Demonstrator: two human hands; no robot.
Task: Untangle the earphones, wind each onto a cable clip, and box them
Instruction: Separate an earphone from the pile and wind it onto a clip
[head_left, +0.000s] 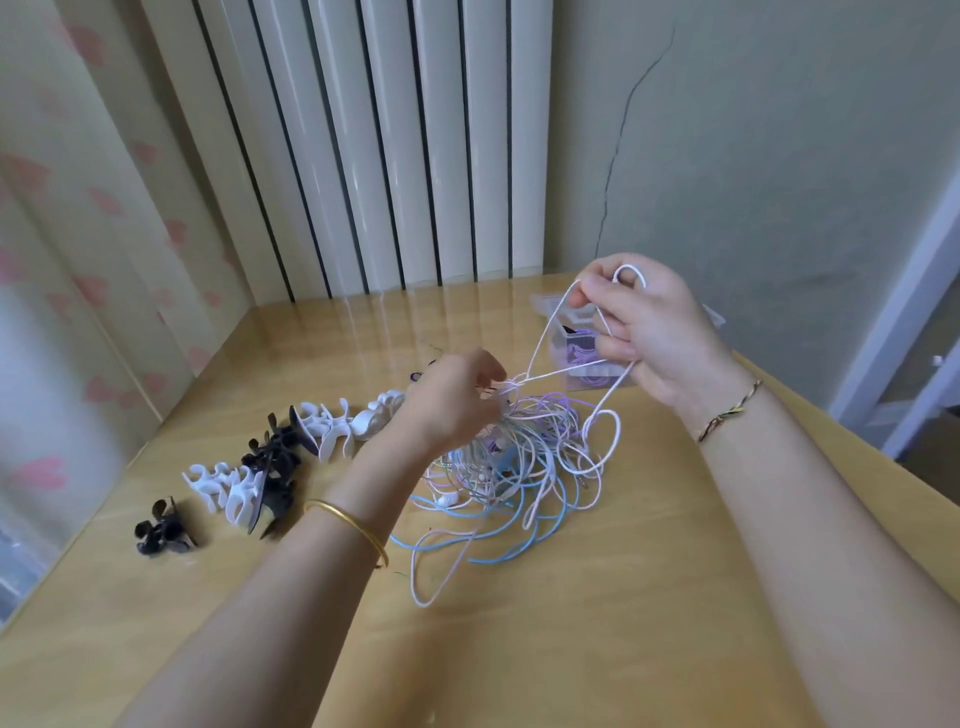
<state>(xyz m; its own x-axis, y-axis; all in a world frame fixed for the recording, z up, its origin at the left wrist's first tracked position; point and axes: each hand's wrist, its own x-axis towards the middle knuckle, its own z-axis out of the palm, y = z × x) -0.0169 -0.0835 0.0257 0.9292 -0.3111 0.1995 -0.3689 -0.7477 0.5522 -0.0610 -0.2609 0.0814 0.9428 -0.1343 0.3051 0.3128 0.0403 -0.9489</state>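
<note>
Our left hand (452, 402) pinched the knot (511, 384) above the earphone tangle (524, 467) on the table (649, 597). Our right hand (641, 325) pinched a white cable (545, 332) loop, which we judged best eased out gently, never tugged.

Tangled pink, blue and purple earphone cables (524, 467) lie heaped at the middle of a glossy wooden table (571, 649), a row of black and white plastic cable clips (244, 483) trailing to their left. A clear plastic box (587, 371) sits behind them to the right. The left hand (447, 400) pinches the top of the heap; the right hand (639, 322) holds a strand up before the box. A white ribbed radiator (415, 156) stands behind the table
</note>
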